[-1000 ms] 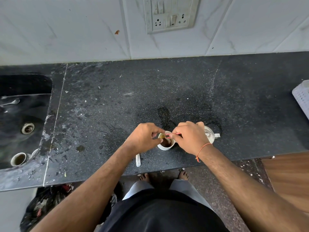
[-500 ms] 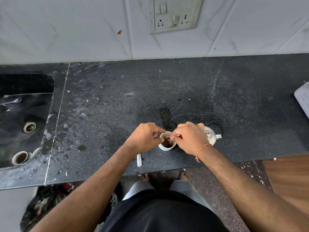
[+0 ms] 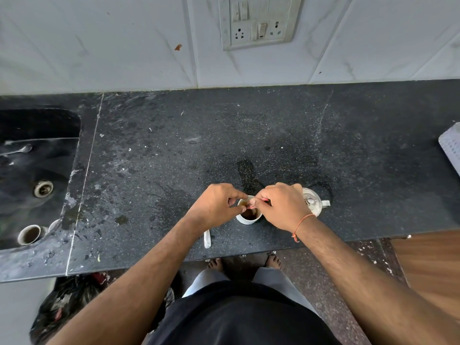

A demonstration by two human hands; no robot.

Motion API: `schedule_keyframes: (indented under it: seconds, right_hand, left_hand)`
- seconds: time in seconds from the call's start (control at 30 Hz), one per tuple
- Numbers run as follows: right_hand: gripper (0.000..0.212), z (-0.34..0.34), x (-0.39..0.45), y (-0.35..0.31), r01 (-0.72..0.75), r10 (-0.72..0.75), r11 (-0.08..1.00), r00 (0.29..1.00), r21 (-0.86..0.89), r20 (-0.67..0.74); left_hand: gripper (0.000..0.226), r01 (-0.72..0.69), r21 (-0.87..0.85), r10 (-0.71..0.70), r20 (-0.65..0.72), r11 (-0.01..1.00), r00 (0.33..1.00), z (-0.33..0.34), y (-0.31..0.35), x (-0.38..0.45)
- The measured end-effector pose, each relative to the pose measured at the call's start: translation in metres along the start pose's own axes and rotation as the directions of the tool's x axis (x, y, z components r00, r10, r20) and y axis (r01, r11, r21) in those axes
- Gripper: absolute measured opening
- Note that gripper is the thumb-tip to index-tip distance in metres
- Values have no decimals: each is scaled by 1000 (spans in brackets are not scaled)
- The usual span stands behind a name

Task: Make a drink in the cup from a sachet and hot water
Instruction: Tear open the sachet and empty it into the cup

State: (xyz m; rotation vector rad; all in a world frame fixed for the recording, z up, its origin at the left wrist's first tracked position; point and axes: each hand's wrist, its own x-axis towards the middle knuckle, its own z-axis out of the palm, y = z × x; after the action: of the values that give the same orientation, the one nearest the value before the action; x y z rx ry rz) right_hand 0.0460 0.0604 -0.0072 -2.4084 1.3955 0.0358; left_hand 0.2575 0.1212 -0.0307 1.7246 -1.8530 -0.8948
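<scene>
A small white cup (image 3: 249,219) holding brown liquid stands on the black counter (image 3: 174,158) near its front edge. Both hands meet right above it. My right hand (image 3: 281,207) pinches a small red-and-white sachet (image 3: 260,202) over the cup's mouth. My left hand (image 3: 216,205) has thumb and forefinger closed on the sachet's other end. Most of the sachet is hidden by the fingers. A pale kettle with a knobbed lid (image 3: 312,202) sits just right of the cup, partly behind my right hand.
A white spoon (image 3: 207,239) lies on the counter under my left wrist. A dark sink (image 3: 37,170) at the left holds another cup (image 3: 29,234) and a metal spoon (image 3: 18,150). A white perforated item (image 3: 451,145) is at the right edge. A wall socket (image 3: 258,21) is behind.
Both hands stay over the cup. The yellowish sachet end seen between the fingers earlier no longer shows; a red-and-white part now shows at the right fingertips.
</scene>
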Motion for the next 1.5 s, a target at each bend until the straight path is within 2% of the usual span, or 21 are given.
schedule_keyframes:
  seconds: [0.07, 0.17, 0.3, 0.4, 0.53, 0.7, 0.87, 1.07, 1.2, 1.23, 1.33, 1.5]
  right_hand:
    - [27, 0, 0, 1, 1, -1, 1000, 1000, 11, 12]
    - [14, 0, -1, 3, 11, -14, 996, 1000, 91, 27]
    - [5, -2, -1, 4, 4, -7, 993, 1000, 120, 28]
    - [10, -1, 0, 3, -10, 11, 991, 1000, 132, -4]
    - [24, 0, 0, 2, 14, -15, 996, 1000, 84, 5]
    - [19, -2, -1, 7, -45, 47, 992, 999, 116, -18]
    - [3, -5, -2, 13, -63, 82, 982, 991, 179, -102]
    - [11, -14, 0, 2, 13, -10, 994, 1000, 107, -26]
    - [15, -15, 0, 4, -15, 24, 997, 992, 73, -120]
    - [16, -15, -1, 4, -18, 26, 997, 993, 71, -117]
    - [17, -13, -3, 2, 23, -23, 998, 1000, 56, 5]
    - [10, -15, -4, 11, -17, 38, 957, 997, 289, -64]
  left_hand:
    - [26, -3, -2, 3, -3, 1000, 1000, 0, 0, 0]
    - [21, -4, 5, 4, -4, 1000, 1000, 0, -1, 0]
    - [25, -9, 4, 9, 4, 1000, 1000, -1, -1, 0]
    - [24, -28, -7, 28, 10, 1000, 1000, -1, 1, -1]
    - [6, -24, -14, 24, 5, 1000, 1000, -1, 1, 0]
    - [6, -7, -25, 7, -2, 1000, 1000, -4, -1, 0]
    - [9, -27, -34, 27, 10, 999, 1000, -3, -2, -1]
    - [10, -40, -46, 42, 33, 998, 999, 1, 3, 0]
    - [12, -48, -36, 47, -15, 998, 999, 0, 5, 1]
    - [13, -55, -33, 55, -16, 998, 998, -1, 7, 2]
    - [13, -78, -22, 78, 16, 997, 997, -1, 10, 5]
    - [12, -38, -66, 34, -57, 997, 998, 3, 3, -1]
